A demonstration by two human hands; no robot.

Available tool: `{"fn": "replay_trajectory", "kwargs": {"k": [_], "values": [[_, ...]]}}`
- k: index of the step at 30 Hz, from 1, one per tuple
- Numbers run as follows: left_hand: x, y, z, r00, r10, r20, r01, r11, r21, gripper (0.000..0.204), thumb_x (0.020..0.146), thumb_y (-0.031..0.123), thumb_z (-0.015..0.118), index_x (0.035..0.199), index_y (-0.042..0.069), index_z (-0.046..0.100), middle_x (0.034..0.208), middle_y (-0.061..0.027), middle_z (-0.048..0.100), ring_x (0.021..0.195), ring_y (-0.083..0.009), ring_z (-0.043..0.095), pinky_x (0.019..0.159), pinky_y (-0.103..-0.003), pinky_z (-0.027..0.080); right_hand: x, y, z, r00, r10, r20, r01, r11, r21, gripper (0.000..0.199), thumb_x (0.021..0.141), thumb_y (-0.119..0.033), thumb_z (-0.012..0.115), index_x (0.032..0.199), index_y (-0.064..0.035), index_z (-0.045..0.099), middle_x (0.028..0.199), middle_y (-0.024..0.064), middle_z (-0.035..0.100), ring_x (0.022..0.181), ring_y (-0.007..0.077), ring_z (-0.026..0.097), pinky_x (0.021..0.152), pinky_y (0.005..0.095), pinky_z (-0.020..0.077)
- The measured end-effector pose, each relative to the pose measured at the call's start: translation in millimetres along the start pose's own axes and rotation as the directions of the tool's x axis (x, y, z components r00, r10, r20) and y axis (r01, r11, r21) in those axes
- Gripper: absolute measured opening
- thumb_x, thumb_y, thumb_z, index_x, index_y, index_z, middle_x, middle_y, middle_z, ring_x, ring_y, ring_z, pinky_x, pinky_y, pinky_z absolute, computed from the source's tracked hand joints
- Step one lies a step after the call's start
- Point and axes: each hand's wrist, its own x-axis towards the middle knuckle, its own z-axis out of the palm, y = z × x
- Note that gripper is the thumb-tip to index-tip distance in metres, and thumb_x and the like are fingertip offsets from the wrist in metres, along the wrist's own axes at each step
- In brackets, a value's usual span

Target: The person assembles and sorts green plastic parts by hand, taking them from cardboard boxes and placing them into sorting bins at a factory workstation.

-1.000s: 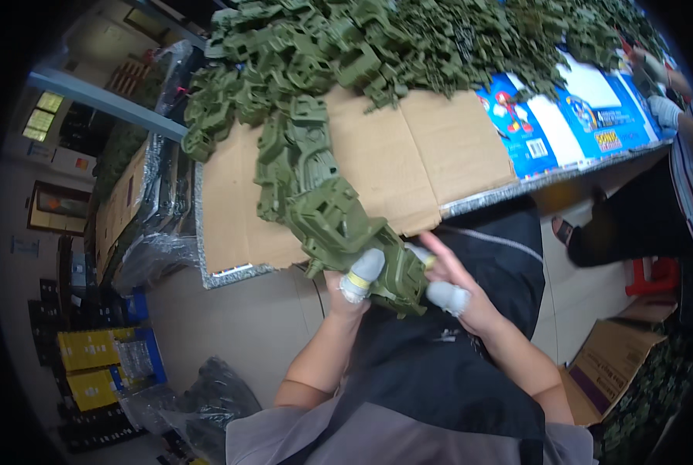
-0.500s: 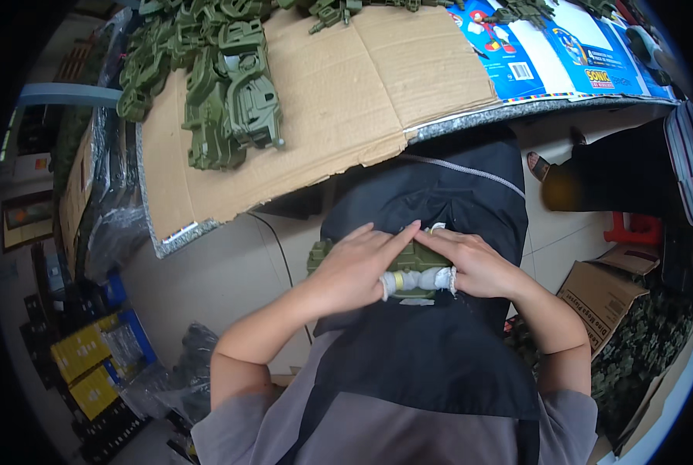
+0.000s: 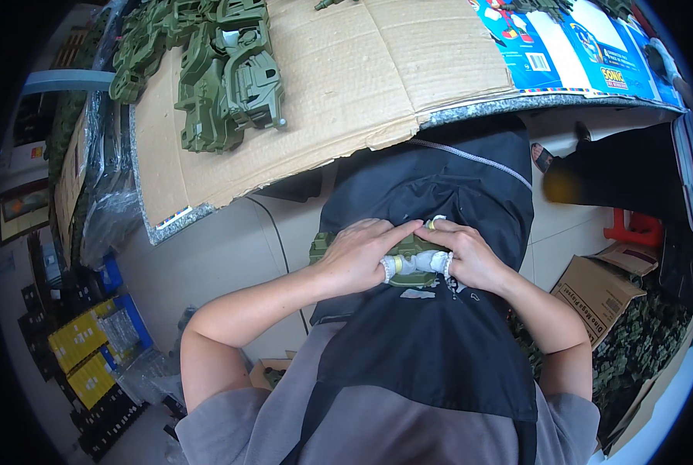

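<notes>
Fingers [image 3: 377,244] of the left hand [image 3: 358,256] are curled over the top of a green plastic part [image 3: 408,260] and grip it; fingers [image 3: 443,232] of the right hand [image 3: 470,260] are closed on the same part from the other side. Both thumbs carry white tape wraps. The part is held against the dark apron [image 3: 431,341] at the person's lap, below the bench [image 3: 470,108] edge, with most of its body hidden under the two hands.

Bench surface is covered by a flattened sheet of brown cardboard [image 3: 377,70]. A heap of green moulded parts [image 3: 222,74] lies on the cardboard at its far left, well apart from the hands. Blue printed cartons [image 3: 571,46] lie flat on the bench at the far right.

Containers: an open brown cardboard box [image 3: 594,291] stands on the floor to the person's right; its contents cannot be made out. Beside it, lower right, a mass of small green pieces [image 3: 641,349] fills another carton. On the floor to the left sit yellow and blue trays [image 3: 91,356]; their contents are too small to tell.
</notes>
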Motion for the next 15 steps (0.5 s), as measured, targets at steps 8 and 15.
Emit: {"fn": "replay_trajectory", "kwargs": {"k": [8,15], "values": [[-33.3,-8.6,-55.0,0.961,-0.120,-0.249,0.064,0.972,-0.225,0.095,0.064,0.037,0.078,0.139,0.008,0.027,0.136,-0.0199,0.033,0.125,-0.0326,0.036,0.103,-0.040,0.028,-9.7,21.2,-21.6,0.991,0.010,-0.130,0.033,0.944,0.329,0.051,0.077,-0.011,0.063,0.125,-0.0024,0.048,0.128,0.0130,0.050,0.115,0.0271,0.048,0.100,0.0341,0.0320],[-29.4,-8.8,-7.6,0.935,-0.240,-0.261,0.020,0.770,-0.638,0.072,0.071,0.015,0.072,0.133,0.009,0.036,0.127,-0.0128,0.045,0.118,-0.0248,0.045,0.098,-0.034,0.036,7.2,-30.1,-47.2,0.954,-0.182,-0.237,0.163,0.982,-0.096,0.059,0.074,-0.018,0.064,0.128,-0.0069,0.043,0.121,0.0167,0.050,0.110,0.0340,0.048,0.095,0.0381,0.0362]]}}
